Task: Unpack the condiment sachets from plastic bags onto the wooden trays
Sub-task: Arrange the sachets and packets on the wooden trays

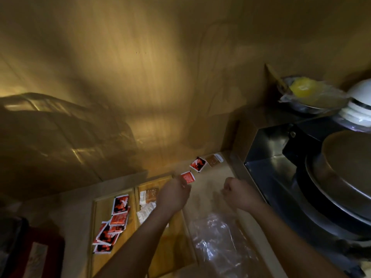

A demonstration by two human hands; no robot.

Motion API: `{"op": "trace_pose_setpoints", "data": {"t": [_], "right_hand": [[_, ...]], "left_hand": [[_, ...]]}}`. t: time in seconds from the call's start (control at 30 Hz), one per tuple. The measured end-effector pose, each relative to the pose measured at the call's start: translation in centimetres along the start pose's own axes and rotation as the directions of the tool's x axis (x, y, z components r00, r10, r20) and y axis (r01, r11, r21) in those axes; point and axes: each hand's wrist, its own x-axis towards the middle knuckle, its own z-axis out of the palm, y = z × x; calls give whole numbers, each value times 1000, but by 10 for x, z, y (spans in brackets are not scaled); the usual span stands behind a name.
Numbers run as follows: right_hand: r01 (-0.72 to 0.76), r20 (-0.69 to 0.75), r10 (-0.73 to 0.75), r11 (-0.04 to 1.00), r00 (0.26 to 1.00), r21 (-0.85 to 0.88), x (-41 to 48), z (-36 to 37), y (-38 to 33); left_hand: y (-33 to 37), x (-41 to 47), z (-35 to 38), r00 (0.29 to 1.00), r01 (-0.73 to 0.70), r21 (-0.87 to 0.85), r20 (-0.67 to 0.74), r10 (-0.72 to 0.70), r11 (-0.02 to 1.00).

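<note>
A red sachet (188, 176) is pinched by the left hand (174, 194); the right hand (237, 194) is clenched, apparently empty. Placement on a wooden tray (100, 213) is required next.

Left hand (174, 194): fingers curled over the near corner of an orange sachet (188, 177); grip itself blurred, print unreadable. Left forearm covers part of the right wooden tray (160, 183) and the white sachets (145, 212) on it. Right hand (237, 194) closed in a fist; anything inside it is hidden. Clear plastic bag (218, 243) smeared by motion, contents not discernible, near end cut by the bottom edge. Red-and-black sachets (112, 223) overlap, lower ones partly covered. Far right, white lidded pot (359, 103) cut by the frame edge.
</note>
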Motion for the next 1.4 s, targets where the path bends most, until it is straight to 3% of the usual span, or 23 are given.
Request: {"op": "trace_pose_setpoints", "data": {"t": [0.17,0.27,0.43,0.57,0.8,0.93,1.07,1.13,1.2,1.27,1.4], "right_hand": [[172,-75,-175,984,982,-36,52,-21,-35],[196,-90,-201,979,976,-58,88,-24,-41],[265,-2,-268,956,964,-123,145,-8,-33],[392,68,-387,897,920,-206,175,16,-28],[458,270,-372,754,888,-471,198,40,-22],[384,202,-327,749,923,-541,201,43,-21],[324,189,-268,850,945,-416,189,44,-20],[298,111,-277,906,954,-301,181,44,-21],[212,11,-212,977,977,-17,175,41,-23],[111,-22,-109,958,994,264,171,36,-26],[129,-44,-122,890,992,438,154,26,-40]], "left_hand": [[8,50,-9,995,11,146,-99,4,989],[5,77,-1,996,28,168,-92,-12,985],[-11,109,23,998,52,170,-37,-46,984],[-24,123,46,997,51,321,37,-66,946],[-43,139,65,981,42,454,152,-124,890],[-46,142,66,965,31,483,214,-153,875],[-45,138,66,969,60,446,189,-159,893],[-44,134,63,977,70,398,158,-144,915],[-42,129,57,976,123,248,145,-162,961],[-40,122,48,972,200,53,114,-205,978],[-39,100,21,973,219,-316,0,-230,923]]}}
